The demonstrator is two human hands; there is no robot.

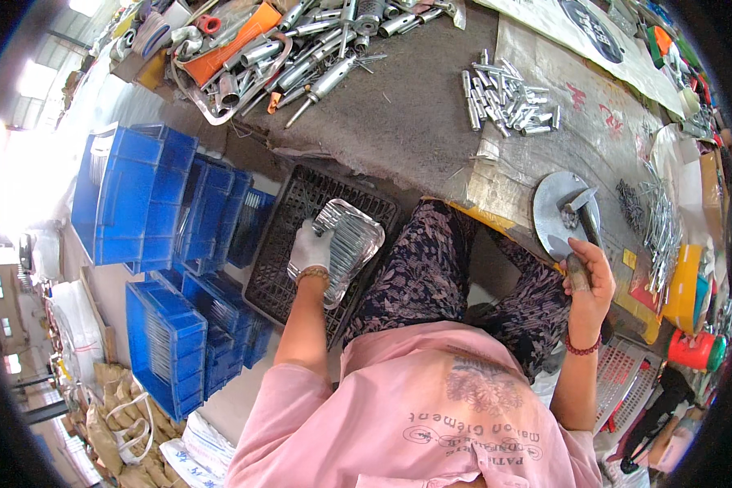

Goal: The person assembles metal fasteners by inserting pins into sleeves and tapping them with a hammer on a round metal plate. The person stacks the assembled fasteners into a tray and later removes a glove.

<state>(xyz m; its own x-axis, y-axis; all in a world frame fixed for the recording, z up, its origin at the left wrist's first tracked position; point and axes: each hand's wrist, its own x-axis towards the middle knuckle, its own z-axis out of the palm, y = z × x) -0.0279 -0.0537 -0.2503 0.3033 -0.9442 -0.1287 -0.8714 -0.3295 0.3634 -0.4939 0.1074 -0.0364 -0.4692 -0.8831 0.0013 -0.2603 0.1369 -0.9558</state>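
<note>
My left hand point(310, 248), in a white glove, grips the near edge of a shiny metal tray point(351, 244) full of thin metal rods. The tray lies tilted over a black plastic crate point(289, 220) beside my left knee. My bare right hand point(590, 281) is closed around the handle of a hammer point(581, 213). The hammer's head rests on a round grey metal plate point(551, 213) at the workbench edge. A loose pile of short metal tubes point(504, 99) sits farther out on the bench.
Stacked blue plastic crates point(163, 244) with metal parts stand to my left. Long metal rods and an orange tool point(228, 37) clutter the far bench. A heap of thin pins point(663, 232), a yellow box and a red container point(691, 350) lie to the right.
</note>
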